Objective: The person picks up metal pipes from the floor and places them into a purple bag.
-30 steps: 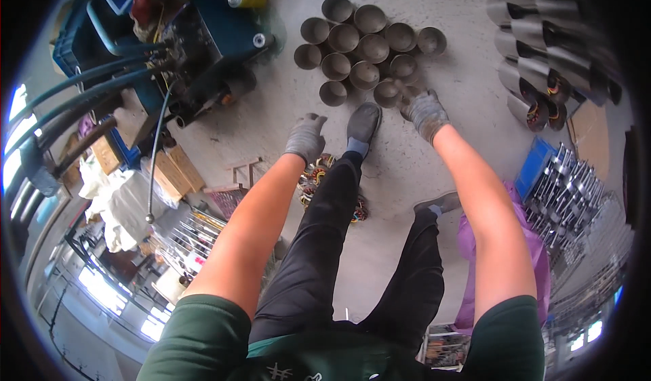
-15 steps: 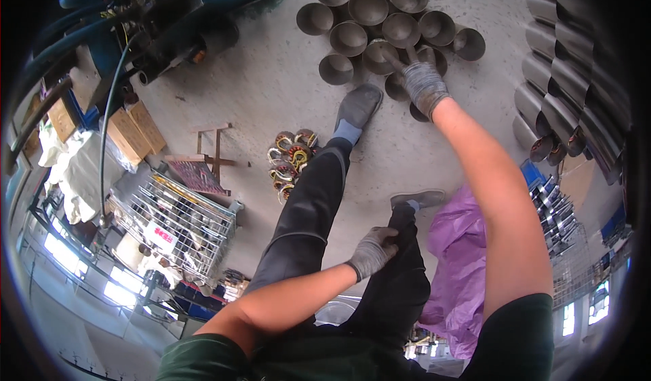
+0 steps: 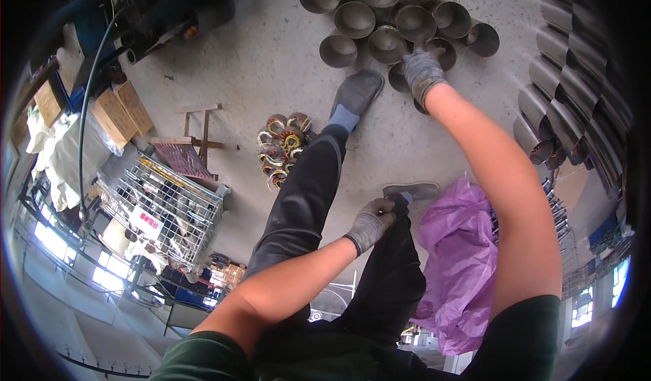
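Note:
My right hand [image 3: 424,74], in a grey glove, reaches to a cluster of upright, open-topped metal cylinders on the floor. Its fingers grip the rim of a metal cylinder [image 3: 446,54] at the near side of the cluster; the glove hides part of it and the fingertips. Another cylinder [image 3: 387,45] stands just left of the glove. My left hand [image 3: 370,228], gloved too, rests against my right lower leg [image 3: 400,245] with its fingers curled in. Whether anything is inside that hand, I cannot make out.
Several wire-wound stator rings [image 3: 290,139] stand left of my forward foot. Further left are a small stool [image 3: 196,147], a wire cage [image 3: 169,211] and cardboard boxes [image 3: 122,113]. Stacked metal cylinders [image 3: 563,83] line the right side. Purple sheeting [image 3: 458,245] hangs by my right arm.
The fingers of my right hand, spread over the cylinders before, have drawn together at a rim. My left hand has shifted slightly up along the leg. The whole view has shifted a little.

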Demonstrator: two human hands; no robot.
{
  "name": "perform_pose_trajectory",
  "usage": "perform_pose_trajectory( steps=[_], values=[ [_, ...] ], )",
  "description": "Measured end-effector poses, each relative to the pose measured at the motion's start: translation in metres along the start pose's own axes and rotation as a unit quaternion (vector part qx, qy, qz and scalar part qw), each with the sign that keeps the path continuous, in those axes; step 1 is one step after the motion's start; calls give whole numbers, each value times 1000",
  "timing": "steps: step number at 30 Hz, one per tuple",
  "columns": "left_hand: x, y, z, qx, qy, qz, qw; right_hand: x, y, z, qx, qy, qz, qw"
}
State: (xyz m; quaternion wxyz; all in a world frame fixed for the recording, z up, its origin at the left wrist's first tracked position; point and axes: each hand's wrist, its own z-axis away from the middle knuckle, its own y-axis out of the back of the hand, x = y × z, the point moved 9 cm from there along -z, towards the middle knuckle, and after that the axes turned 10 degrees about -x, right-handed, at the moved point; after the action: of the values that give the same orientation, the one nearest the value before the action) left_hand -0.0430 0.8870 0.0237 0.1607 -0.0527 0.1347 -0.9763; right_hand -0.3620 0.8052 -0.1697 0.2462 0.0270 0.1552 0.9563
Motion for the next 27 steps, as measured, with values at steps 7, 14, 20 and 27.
perform_pose_trajectory(
  steps=[7,14,20,27],
  values=[
    [-15,2,-9,11,-2,-11,1000,12,-37,-18,49,70,-216,973],
    [-14,9,-7,20,-9,-3,1000,22,-36,-7,257,78,-242,932],
    [-46,26,-23,43,-32,-76,996,12,-40,-1,262,91,-233,932],
    [-54,56,-10,87,-40,-263,960,-1,-105,152,231,98,-204,946]
  ],
)
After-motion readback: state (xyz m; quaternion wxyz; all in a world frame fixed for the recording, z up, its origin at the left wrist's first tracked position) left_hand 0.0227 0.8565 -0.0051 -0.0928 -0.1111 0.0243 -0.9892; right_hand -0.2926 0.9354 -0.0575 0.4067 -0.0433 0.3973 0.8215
